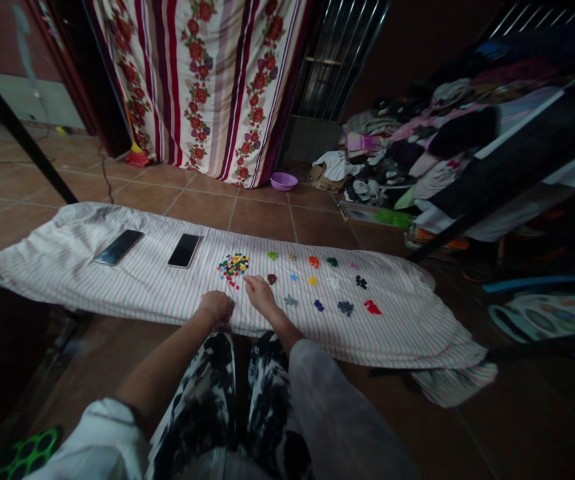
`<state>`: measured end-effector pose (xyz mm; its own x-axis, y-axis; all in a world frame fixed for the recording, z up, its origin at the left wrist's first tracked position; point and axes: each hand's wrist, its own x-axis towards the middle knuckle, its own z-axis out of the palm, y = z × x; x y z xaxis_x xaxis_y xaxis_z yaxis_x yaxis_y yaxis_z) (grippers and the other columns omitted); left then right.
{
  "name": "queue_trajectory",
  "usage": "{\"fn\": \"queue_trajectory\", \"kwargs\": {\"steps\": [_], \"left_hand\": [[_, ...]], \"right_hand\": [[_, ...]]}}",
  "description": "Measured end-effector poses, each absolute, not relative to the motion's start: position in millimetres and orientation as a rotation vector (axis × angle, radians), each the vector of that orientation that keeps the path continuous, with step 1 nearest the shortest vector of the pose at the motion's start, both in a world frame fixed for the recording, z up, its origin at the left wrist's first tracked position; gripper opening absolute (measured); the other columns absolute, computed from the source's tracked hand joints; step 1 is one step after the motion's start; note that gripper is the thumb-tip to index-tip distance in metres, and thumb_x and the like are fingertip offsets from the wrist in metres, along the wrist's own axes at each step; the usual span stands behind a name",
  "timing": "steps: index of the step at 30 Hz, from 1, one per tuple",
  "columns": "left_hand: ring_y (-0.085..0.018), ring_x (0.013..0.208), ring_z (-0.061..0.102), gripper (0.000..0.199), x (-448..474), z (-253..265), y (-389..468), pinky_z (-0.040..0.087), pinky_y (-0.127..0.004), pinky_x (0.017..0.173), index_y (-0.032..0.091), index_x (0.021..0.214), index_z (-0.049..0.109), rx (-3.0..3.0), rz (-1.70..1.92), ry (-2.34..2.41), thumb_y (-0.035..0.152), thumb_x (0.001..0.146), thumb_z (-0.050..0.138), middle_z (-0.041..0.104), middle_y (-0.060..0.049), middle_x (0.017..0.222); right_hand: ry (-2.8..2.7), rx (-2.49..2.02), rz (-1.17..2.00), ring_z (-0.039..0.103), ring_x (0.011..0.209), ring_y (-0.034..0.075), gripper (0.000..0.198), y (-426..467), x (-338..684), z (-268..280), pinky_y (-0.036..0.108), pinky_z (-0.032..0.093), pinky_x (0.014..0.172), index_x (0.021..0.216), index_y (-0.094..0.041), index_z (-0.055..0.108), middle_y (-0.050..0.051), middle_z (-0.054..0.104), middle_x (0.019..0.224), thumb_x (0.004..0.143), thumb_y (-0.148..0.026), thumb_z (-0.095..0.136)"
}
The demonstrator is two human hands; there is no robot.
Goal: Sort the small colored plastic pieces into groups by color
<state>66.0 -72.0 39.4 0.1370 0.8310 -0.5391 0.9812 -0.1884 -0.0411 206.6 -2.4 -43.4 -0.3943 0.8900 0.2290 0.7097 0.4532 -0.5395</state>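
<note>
- Your L hand: loosely curled, near edge of desk; can't tell if holding anything.
- Your R hand: approx. pinch shape, just beside mixed pile; contents unclear.
- Mixed pile, small multicol. pcs: 10-11 o'clock of R hand.
- Single-colour piles: 12-4 o'clock of R hand.
- 2 phones: 10 & 11 o'clock of L hand.
- Purple basin: 12-1 o'clock, beyond desk.

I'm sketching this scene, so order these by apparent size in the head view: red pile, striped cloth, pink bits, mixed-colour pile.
1. Striped cloth
2. Mixed-colour pile
3. Red pile
4. Pink bits
</note>
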Motion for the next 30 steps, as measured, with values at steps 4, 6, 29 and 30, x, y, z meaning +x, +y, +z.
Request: {"fn": "queue_trajectory", "kwargs": {"steps": [4, 6, 29, 30], "left_hand": [[-0.034, 0.111, 0.064, 0.031, 64.9, 36.2, -71.1, 0.056, -0.047, 0.086, 0.015, 0.107, 0.072, 2.103, -0.649, 1.756, 0.021, 0.077, 0.064, 0.070, -0.022, 0.110], [-0.033, 0.110, 0.065, 0.031, 64.7, 33.9, -70.5, 0.056, -0.046, 0.087, 0.016, 0.107, 0.072, 2.107, -0.644, 1.759, 0.021, 0.078, 0.063, 0.071, -0.021, 0.110], [-0.032, 0.109, 0.065, 0.029, 65.4, 32.0, -73.9, 0.053, -0.049, 0.090, 0.014, 0.107, 0.071, 2.083, -0.594, 1.822, 0.020, 0.080, 0.060, 0.070, -0.022, 0.111], [-0.032, 0.109, 0.065, 0.029, 65.5, 32.4, -74.0, 0.053, -0.049, 0.090, 0.014, 0.107, 0.071, 2.079, -0.594, 1.825, 0.020, 0.081, 0.059, 0.070, -0.021, 0.111]], "right_hand": [[-2.288, -1.395, 0.470, 0.062, 0.094, 0.018, 0.039, 7.0, 184.6, -34.7, 0.028, 0.049, 0.085, 0.124, -0.027, 0.066, 0.007, 0.065, 0.105, 0.091, -0.017, 0.048], [-2.335, -1.436, 0.490, 0.061, 0.096, 0.019, 0.041, 12.5, 173.8, -27.6, 0.028, 0.048, 0.085, 0.127, -0.029, 0.064, 0.007, 0.063, 0.109, 0.092, -0.018, 0.047], [-2.335, -1.569, 0.572, 0.058, 0.100, 0.017, 0.023, 35.5, 129.8, -25.3, 0.026, 0.044, 0.086, 0.106, -0.022, 0.066, 0.006, 0.059, 0.114, 0.091, -0.014, 0.051], [-2.336, -1.566, 0.565, 0.057, 0.100, 0.017, 0.022, 35.2, 129.9, -25.1, 0.026, 0.044, 0.086, 0.104, -0.022, 0.066, 0.006, 0.060, 0.114, 0.091, -0.014, 0.051]]}}
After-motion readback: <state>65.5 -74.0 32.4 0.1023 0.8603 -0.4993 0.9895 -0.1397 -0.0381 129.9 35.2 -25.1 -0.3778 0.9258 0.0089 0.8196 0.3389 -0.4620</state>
